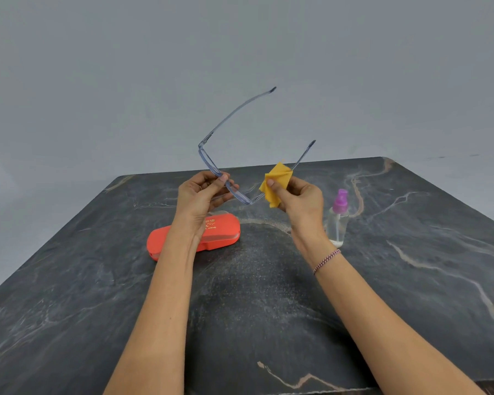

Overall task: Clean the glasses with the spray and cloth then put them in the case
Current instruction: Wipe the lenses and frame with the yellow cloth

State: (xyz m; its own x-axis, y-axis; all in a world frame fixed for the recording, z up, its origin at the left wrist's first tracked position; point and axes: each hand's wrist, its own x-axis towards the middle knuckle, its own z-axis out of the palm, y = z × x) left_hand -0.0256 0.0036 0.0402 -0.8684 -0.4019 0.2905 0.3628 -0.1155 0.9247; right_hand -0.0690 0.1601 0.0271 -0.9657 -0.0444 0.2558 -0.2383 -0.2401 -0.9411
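Your left hand (203,195) pinches one lens rim of the clear blue-grey plastic glasses (211,163), holding them up above the dark marbled stone tabletop (268,309) with both temples open and pointing away from you. Your right hand (300,198) grips a folded yellow cleaning cloth (277,181) pressed around the other lens. The closed orange-red hard case (220,232) lies below your left wrist; the clear spray bottle with a purple nozzle (338,220) stands upright just right of your right wrist

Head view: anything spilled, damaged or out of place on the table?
Nothing stands out. The spray bottle stands upright on the table, the red case lies shut, and the glasses and yellow cloth are held above the table.
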